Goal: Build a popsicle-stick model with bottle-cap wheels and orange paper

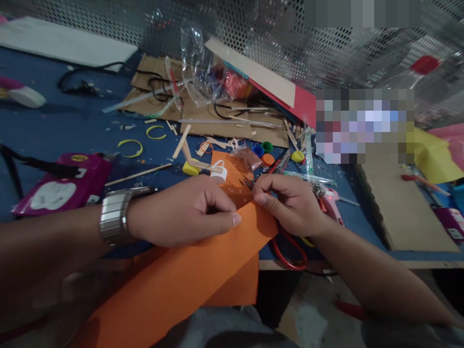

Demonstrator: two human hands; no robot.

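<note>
A long sheet of orange paper [174, 285] slants from my lap up to the table's front edge. My left hand [184, 212], with a metal watch [115, 217] on the wrist, is closed on its upper edge, thumb on top and fingers behind. At the paper's far end, my right hand [295, 205] pinches the edge between thumb and curled fingers. Beneath that hand lie scissors, one red handle loop [290, 253] showing near the table edge. Another orange piece [232, 166] lies on the table just beyond my hands.
A purple box [68, 181] with a black cable stands left. Wooden sticks [181, 140], bottle caps [267, 146] and a pink glue gun [332, 205] are scattered around. Cardboard [203, 116] and plastic bags [197, 67] lie behind; more cardboard [409, 208] is right.
</note>
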